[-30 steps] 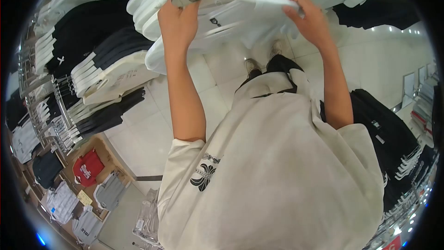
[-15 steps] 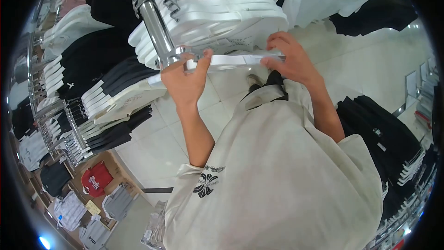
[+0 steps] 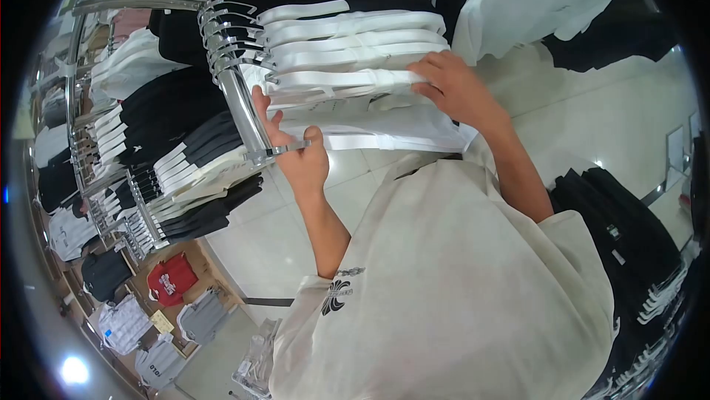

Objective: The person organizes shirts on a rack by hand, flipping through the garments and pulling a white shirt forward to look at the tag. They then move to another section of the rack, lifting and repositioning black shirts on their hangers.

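Note:
A chrome rail (image 3: 245, 108) holds several white garments (image 3: 355, 52) on hangers. Beside the rail's front end, my left hand (image 3: 299, 157) has its thumb and fingers apart, with fingertips close to the hanger hooks. My right hand (image 3: 456, 91) pinches the shoulder end of a white garment (image 3: 344, 80) in the row. Closer to my body, another white garment (image 3: 399, 140) hangs at the rail's end, apart from the upper group.
Racks of black and grey garments (image 3: 166, 100) stand at the left, above shelves with folded clothes and a red garment (image 3: 172, 279). More black garments (image 3: 617, 215) hang at the right. White garments (image 3: 518, 4) hang at the upper right.
My right hand has moved up and left onto a garment farther back in the row. My left hand has moved down in view and spread its fingers. The view has shifted.

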The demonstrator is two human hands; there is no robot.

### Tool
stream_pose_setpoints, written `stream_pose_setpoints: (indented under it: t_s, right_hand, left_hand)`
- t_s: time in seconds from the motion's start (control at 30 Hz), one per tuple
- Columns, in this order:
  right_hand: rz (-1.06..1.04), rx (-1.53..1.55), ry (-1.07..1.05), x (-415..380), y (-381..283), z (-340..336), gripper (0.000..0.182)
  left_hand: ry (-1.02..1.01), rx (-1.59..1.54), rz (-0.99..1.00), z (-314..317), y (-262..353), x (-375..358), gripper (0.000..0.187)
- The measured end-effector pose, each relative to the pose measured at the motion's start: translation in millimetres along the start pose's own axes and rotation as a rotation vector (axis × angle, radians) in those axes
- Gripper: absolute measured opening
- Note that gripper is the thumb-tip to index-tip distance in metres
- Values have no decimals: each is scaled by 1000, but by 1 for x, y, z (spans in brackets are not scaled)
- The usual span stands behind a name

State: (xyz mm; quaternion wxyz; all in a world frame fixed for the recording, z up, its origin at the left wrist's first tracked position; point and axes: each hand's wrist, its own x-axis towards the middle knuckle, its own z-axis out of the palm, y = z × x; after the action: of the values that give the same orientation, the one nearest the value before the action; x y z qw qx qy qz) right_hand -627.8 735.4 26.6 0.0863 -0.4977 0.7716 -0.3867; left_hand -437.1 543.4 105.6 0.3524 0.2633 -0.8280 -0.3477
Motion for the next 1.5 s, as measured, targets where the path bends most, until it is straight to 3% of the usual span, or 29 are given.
stream_pose_setpoints:
  t_s: [0.1,0.4,0.5,0.6,0.7,0.87,1.1,1.3,1.5]
  right_hand:
    - [27,122,-87,-9,-5,5,28]
    - [-12,162,-174,-15,-4,-4,26]
    - [-9,233,-176,-13,0,-3,26]
    - [193,239,-66,-12,10,19,26]
    - [75,101,64,2,25,21,26]
    - [-110,127,61,43,62,13,28]
    - [-94,110,-62,79,81,1,31]
    - [-132,134,-66,85,83,-2,32]
    - [-115,222,-62,84,85,0,32]
  left_hand:
    - [-143,213,4,-5,-2,7,85]
    - [-84,227,-8,3,-9,0,80]
    - [-179,228,-66,-2,-1,5,86]
    - [-150,77,-8,-3,-10,0,90]
    - [-126,-9,-99,-2,3,1,94]
    - [-169,-36,-133,-6,2,-2,93]
    - [-173,-27,-145,-5,6,-2,86]
    - [-198,-4,-163,-7,7,-3,92]
    - [-148,-36,-175,-5,7,-5,81]
